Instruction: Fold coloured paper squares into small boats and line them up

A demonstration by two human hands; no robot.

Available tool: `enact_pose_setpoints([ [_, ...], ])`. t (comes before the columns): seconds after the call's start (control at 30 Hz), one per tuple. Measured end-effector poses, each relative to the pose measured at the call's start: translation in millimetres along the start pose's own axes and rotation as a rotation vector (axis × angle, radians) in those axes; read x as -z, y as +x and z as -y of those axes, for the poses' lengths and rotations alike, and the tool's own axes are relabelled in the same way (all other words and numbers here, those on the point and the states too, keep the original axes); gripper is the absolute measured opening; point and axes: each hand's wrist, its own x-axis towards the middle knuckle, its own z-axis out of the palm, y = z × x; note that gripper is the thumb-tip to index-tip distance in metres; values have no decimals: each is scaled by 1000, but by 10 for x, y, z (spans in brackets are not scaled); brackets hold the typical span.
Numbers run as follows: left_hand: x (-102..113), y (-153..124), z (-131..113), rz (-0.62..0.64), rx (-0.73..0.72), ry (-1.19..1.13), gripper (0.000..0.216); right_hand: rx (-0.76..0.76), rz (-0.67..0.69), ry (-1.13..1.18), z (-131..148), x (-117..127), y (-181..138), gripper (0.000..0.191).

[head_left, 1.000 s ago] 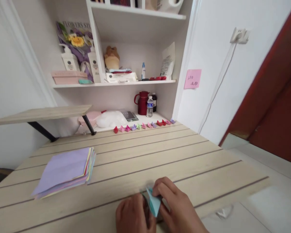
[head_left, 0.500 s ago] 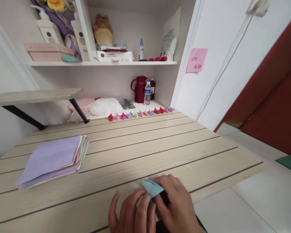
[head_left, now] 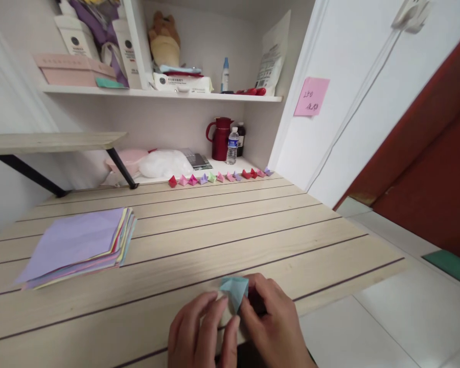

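Note:
A small piece of light blue folded paper (head_left: 235, 291) is near the front of the wooden table, with its creased flaps standing up. My right hand (head_left: 274, 319) pinches its right side between thumb and curled fingers. On the other side, my left hand (head_left: 201, 327) has its fingers bent and spread apart. One of its fingertips is at the paper's left edge, though I cannot tell whether it presses there. The paper's underside is hidden by the hands.
Left on the table (head_left: 199, 240) lies a stack of coloured paper squares (head_left: 74, 235). Several small folded paper shapes (head_left: 212, 177) line the back edge. Behind them stand a red jug (head_left: 220, 138) and a water bottle (head_left: 232, 145). A raised wooden shelf (head_left: 53, 143) is at left.
The blue paper has turned, showing a wider face with raised flaps. My left fingers have spread and loosened from it, while my right hand keeps hold. The view has shifted slightly.

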Motion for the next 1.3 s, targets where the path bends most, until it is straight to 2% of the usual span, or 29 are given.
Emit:
enact_pose_setpoints([
  [0.1, -62, -64, 60, 86, 52, -22, 26, 105, 6, -46, 26, 3, -29, 12],
  [0.23, -54, -78, 80, 90, 68, -58, 29, 230, 18, -82, 39, -17, -56, 14],
  [0.4, 3, -54, 84, 134, 10, -50, 19, 209, 54, -82, 37, -22, -77, 14],
  [0.57, 15, -54, 81, 155, 1, 38, 12, 267, 56, -116, 34, 11, -70, 15],
  [0.8, 17, -116, 101, 196, -21, 100, 31, 293, 73, -120, 31, 21, -87, 22],
  [1.07, 55, -59, 75, 180, -44, 114, 27, 268, 17, -148, -11, -6, -113, 27],
  [1.3, 54, -82, 25, 15, -25, 66, 19, 142, 40, -74, 42, 22, -97, 18],
])
